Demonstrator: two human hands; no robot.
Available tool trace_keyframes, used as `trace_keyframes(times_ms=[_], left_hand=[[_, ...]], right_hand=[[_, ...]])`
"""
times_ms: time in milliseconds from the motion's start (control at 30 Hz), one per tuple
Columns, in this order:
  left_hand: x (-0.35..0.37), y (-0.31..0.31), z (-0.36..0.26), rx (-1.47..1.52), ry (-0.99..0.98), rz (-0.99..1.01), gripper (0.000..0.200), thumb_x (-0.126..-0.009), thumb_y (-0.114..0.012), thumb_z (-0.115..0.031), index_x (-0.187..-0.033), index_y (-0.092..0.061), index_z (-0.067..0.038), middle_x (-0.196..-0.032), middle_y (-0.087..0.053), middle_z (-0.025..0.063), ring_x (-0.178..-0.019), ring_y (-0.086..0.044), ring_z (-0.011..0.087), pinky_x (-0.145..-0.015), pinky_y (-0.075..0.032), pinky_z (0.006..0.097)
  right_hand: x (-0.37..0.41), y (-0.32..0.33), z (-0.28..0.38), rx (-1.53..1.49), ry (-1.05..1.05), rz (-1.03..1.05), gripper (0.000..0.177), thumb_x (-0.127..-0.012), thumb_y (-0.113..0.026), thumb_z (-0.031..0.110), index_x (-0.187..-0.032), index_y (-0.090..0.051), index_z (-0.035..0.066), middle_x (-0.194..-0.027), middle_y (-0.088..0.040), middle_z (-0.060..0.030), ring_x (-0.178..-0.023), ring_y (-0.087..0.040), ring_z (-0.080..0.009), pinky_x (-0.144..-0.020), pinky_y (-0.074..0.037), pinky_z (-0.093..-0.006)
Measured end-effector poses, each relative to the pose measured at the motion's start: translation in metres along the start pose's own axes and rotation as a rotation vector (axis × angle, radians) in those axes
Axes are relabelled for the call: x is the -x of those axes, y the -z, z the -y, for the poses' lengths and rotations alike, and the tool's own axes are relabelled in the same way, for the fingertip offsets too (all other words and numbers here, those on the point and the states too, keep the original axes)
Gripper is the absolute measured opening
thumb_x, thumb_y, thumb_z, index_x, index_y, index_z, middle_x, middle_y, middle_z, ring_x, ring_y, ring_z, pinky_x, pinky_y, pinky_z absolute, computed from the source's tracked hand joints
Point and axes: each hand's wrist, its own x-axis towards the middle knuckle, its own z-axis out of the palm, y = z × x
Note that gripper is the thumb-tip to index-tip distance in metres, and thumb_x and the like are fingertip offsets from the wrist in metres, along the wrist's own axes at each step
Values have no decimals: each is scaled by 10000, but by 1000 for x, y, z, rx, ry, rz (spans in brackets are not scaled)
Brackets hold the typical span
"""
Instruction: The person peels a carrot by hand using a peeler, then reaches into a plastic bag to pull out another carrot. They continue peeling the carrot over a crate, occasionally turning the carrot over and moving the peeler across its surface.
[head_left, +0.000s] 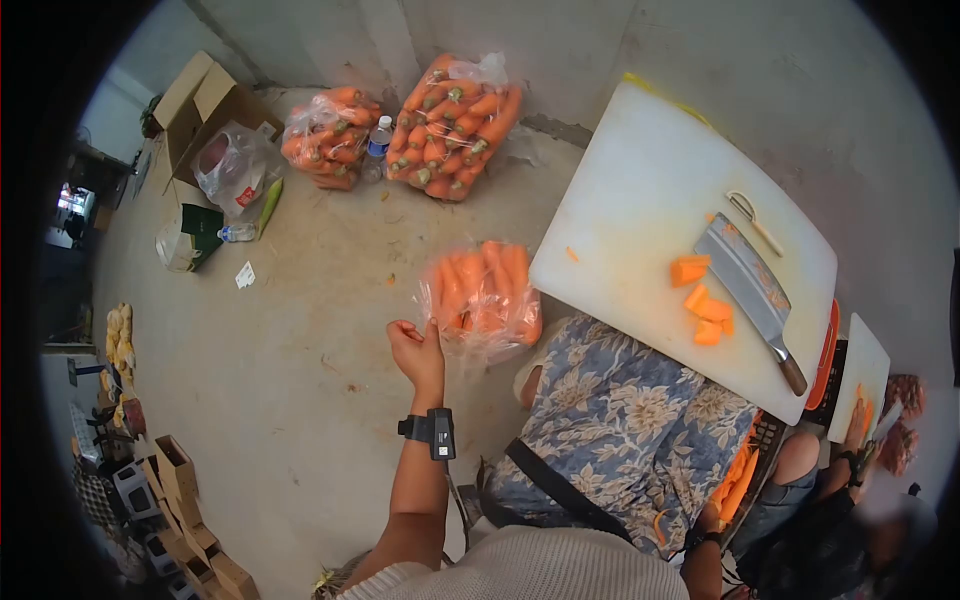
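Observation:
My left hand (413, 352) is beside a clear plastic bag of peeled carrots (487, 290) on the floor. Its fingers are loosely curled and its thumb stands apart at the bag's left edge, with no object visible between them. My right hand (708, 520) is low at the right, close to peeled carrots (738, 483) in a dark crate; its fingers are hidden. Over my lap and beyond lies a white cutting board (620, 190). On it rest a cleaver (748, 285), a peeler (755, 222) and several cut carrot chunks (708, 312).
Two bags of unpeeled carrots (455, 125) stand by the wall, with a water bottle (379, 138) between them. A cardboard box (205, 110) is at the far left, more boxes (178, 480) lower left. Another person's hand (857, 425) works at a second board (862, 365).

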Motion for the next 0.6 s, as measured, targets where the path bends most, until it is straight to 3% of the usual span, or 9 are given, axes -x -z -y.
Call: trace_keyframes(times_ms=[33, 67, 167, 233, 300, 400, 467, 533, 600], left_hand=[[6, 6, -5, 27, 23, 107, 184, -723, -642, -61, -826, -513, 19, -760, -522, 106, -696, -529, 211, -673, -457, 301], [10, 8, -7, 53, 47, 214, 184, -740, -641, -74, -851, -523, 12, -759, -528, 98, -662, -539, 198, -642, -464, 277], [29, -2, -14, 79, -240, 369, 184, -752, -585, -58, -924, -564, 4, -772, -569, 138, -671, -570, 291, -674, -477, 359], [28, -18, 10, -44, -339, 352, 212, -759, -561, -61, -962, -570, 1, -811, -586, 164, -713, -583, 323, -690, -478, 380], [21, -40, 35, -149, -455, 327, 244, -766, -536, -63, -999, -575, -3, -849, -603, 189, -755, -596, 356, -706, -479, 400], [4, -61, 54, -367, -210, 765, 267, -765, -492, -41, -1016, -577, -3, -951, -596, 226, -867, -581, 381, -748, -467, 423], [0, -74, 52, -513, -25, 1236, 322, -727, -536, -53, -1043, -546, 6, -1047, -563, 245, -926, -573, 375, -765, -466, 413], [4, -76, 39, -429, -87, 1018, 358, -708, -561, -61, -1058, -527, 8, -1026, -570, 242, -921, -566, 383, -768, -461, 415], [-2, -91, 42, -256, -184, 712, 426, -677, -608, -85, -1077, -497, 11, -991, -581, 237, -907, -548, 394, -767, -452, 415]], right_hand=[[0, -4, 6, -416, -288, -74, 442, -866, -337, 381, -1047, -548, 38, -991, -599, -127, -913, -552, -299, -780, -436, -384], [-4, -8, 17, -1272, -543, 89, 452, -846, -367, 389, -1067, -551, 40, -1044, -595, -126, -933, -549, -317, -831, -426, -401], [2, 0, 42, -660, -644, -230, 459, -892, -353, 407, -1118, -507, 39, -1011, -576, -100, -920, -517, -275, -834, -395, -331], [-28, -17, -70, -942, -554, -78, 364, -881, -423, 322, -1083, -533, 40, -1009, -582, -119, -912, -544, -284, -809, -416, -342], [-50, -23, -120, 440, -109, 180, 228, -858, -472, 167, -1027, -565, 44, -979, -589, -142, -905, -562, -285, -778, -436, -336], [-24, -10, -66, -81, -66, 112, 473, -832, -374, 402, -1101, -533, 46, -1087, -574, -136, -993, -519, -324, -880, -405, -379], [-14, -19, -64, -266, -78, 136, 468, -840, -360, 393, -1106, -529, 47, -1096, -568, -133, -1002, -515, -319, -884, -402, -380], [-4, -10, -3, -816, -247, 155, 407, -860, -387, 338, -1116, -526, 53, -1098, -564, -137, -1014, -516, -319, -862, -418, -387], [-58, -49, -146, -114, -49, 83, 359, -847, -433, 287, -1113, -538, 71, -1096, -560, -138, -1022, -521, -306, -828, -432, -391]])
